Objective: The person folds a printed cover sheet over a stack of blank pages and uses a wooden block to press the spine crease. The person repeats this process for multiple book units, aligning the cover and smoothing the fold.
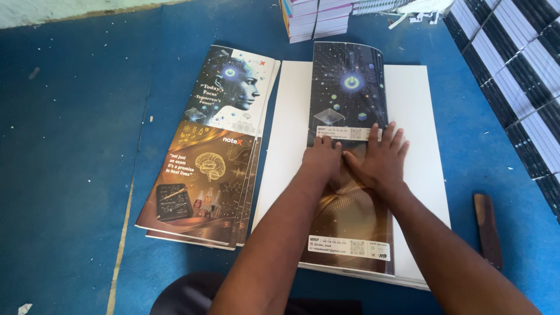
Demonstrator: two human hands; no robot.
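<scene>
A long printed cover sheet (349, 87), dark with glowing patterns above and brown-gold below, lies lengthwise on a stack of white paper sheets (414, 105). My left hand (322, 158) rests on the cover's middle with the fingers curled down against it. My right hand (380, 156) lies flat beside it, fingers spread, pressing the same cover. Both hands touch each other at the thumbs. Neither hand grips anything.
A pile of similar printed covers (204, 169) lies to the left on the blue floor (70, 146). Stacked notebooks (318, 17) stand at the top. Black-and-white striped bundles (513, 64) fill the right edge. A brown wooden piece (487, 227) lies at the right.
</scene>
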